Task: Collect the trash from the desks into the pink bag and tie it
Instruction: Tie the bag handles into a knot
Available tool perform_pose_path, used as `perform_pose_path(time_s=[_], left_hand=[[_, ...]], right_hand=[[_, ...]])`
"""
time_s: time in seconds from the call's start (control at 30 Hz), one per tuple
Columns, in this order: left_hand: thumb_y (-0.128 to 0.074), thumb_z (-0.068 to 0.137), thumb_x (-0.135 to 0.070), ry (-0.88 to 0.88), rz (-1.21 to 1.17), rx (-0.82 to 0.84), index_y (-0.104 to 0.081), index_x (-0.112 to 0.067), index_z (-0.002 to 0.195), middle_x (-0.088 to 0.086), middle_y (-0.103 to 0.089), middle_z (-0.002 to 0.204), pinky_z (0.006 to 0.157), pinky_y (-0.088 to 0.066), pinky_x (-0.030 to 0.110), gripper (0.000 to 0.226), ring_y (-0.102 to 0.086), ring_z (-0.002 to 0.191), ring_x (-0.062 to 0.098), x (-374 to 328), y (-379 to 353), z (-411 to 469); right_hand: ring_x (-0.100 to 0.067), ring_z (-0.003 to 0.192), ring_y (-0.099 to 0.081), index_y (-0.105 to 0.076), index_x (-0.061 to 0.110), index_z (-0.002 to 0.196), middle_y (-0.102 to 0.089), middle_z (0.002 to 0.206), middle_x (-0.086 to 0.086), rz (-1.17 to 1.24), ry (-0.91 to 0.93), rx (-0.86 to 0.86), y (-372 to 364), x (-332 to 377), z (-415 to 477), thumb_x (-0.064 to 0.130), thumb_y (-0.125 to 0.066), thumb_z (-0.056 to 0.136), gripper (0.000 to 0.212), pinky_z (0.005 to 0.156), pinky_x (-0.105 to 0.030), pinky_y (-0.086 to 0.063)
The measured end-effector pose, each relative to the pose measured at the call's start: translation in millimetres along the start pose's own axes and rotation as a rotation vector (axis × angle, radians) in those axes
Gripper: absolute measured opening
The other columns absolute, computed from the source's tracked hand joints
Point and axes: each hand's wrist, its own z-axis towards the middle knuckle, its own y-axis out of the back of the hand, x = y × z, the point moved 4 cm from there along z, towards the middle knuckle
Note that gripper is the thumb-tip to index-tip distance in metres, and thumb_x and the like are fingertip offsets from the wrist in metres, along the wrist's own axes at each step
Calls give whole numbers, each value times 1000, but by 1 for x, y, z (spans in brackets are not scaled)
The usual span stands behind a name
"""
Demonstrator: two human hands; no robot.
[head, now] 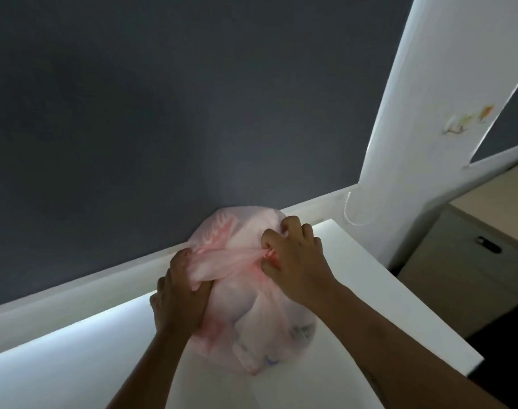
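A full, translucent pink bag sits on the white desk against the dark grey partition. White crumpled trash shows faintly through its plastic. My left hand grips one gathered handle of the bag at its left side. My right hand pinches the other handle at the upper right, fingers curled into the plastic. A band of pink plastic is stretched taut between the two hands across the bag's top.
A dark grey partition wall rises behind the desk. A white post stands at the right. Beyond the desk's right edge is a beige cabinet with a dark handle, and dark floor below it.
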Motion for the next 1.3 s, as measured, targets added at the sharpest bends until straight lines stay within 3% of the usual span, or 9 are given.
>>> perform_pose_path(time_s=[0.13, 0.2, 0.4, 0.53, 0.67, 0.8, 1.03, 1.2, 1.3], left_hand=[[-59, 92, -32, -112, -82, -32, -43, -22, 130, 16, -67, 114, 89, -47, 57, 43, -63, 99, 43, -35, -17, -6], [-60, 93, -31, -123, -81, -38, -48, -18, 127, 17, -68, 111, 88, -49, 57, 38, -65, 94, 42, -61, -31, -16], [-49, 88, -14, -304, -76, -5, -51, -26, 116, 11, -71, 90, 75, -44, 44, 31, -60, 79, 39, -169, -88, -65], [-36, 83, -26, -407, -62, 54, -58, -31, 127, 6, -72, 101, 80, -46, 43, 49, -63, 90, 38, -272, -142, -108], [-44, 93, -30, -447, -94, 159, -54, -39, 136, 2, -70, 116, 93, -46, 44, 45, -63, 105, 33, -371, -206, -157], [-46, 95, -27, -424, -106, 247, -53, -40, 138, 4, -68, 121, 97, -43, 46, 45, -61, 110, 33, -433, -261, -195], [-53, 90, -20, -323, -114, 335, -49, -37, 143, 8, -64, 127, 102, -41, 45, 55, -58, 115, 34, -476, -351, -209], [-42, 95, -30, -203, -72, 396, -48, -37, 143, 8, -62, 132, 103, -40, 47, 49, -57, 118, 34, -462, -419, -187], [-47, 97, -25, -158, -9, 445, -49, -35, 143, 9, -62, 132, 102, -40, 45, 48, -56, 119, 32, -447, -454, -174]], right_hand=[[-23, 83, -36, -52, 19, 94, -44, 103, -4, 26, -41, -37, 19, -25, -22, 31, -54, 85, 15, 68, -35, -37], [-25, 85, -38, -51, 14, 96, -45, 101, -5, 20, -79, -13, 32, -47, -37, 29, -52, 88, 17, 70, -38, -39], [-23, 90, -41, -52, 8, 100, -47, 103, -6, 34, -244, -29, 88, -148, -95, 25, -50, 93, 18, 80, -41, -41], [-23, 91, -43, -53, 7, 99, -48, 101, -9, 90, -372, -82, 136, -250, -146, 18, -53, 92, 14, 80, -38, -38], [-23, 91, -44, -48, 14, 90, -45, 98, -3, 161, -487, -111, 180, -354, -190, 14, -51, 92, 4, 82, -36, -38], [-19, 88, -42, -43, 18, 86, -42, 95, 0, 163, -527, -130, 204, -433, -224, 13, -51, 92, 10, 78, -33, -34], [-20, 84, -42, -43, 18, 82, -40, 88, 1, 152, -523, -81, 183, -541, -226, 11, -54, 87, 15, 76, -35, -37], [-20, 85, -44, -45, 16, 85, -42, 91, 0, 169, -546, 49, 125, -588, -203, 14, -53, 90, 10, 78, -35, -39], [-22, 87, -46, -47, 13, 86, -44, 95, -3, 205, -607, 138, 85, -608, -193, 13, -53, 90, 7, 80, -38, -41]])
